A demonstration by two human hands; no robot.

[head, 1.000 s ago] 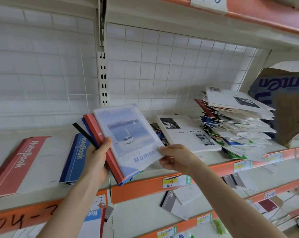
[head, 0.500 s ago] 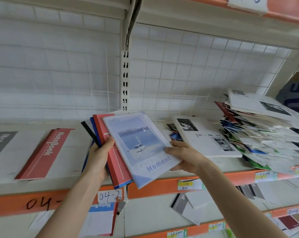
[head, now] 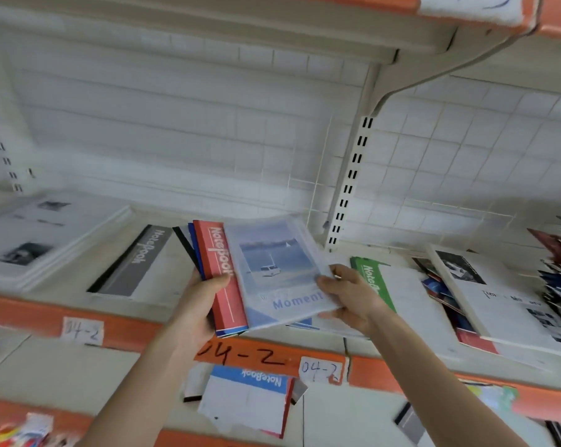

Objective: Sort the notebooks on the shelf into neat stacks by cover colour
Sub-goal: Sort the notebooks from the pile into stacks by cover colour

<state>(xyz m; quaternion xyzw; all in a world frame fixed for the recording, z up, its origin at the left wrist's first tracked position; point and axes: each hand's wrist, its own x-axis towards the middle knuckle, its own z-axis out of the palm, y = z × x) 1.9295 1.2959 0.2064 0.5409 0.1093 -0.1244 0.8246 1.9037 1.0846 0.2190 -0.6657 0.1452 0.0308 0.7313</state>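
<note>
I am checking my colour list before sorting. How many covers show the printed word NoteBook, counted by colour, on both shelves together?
grey notebook: 1
red notebook: 1, held in the left hand
green notebook: 1
blue notebook: 1, on the lower shelf
Total: 4

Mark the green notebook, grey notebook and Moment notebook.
green notebook (head: 369, 269), head view, on its green title strip.
grey notebook (head: 137, 266), head view, on its grey title strip.
Moment notebook (head: 272, 253), head view, on its cover photo.
</note>
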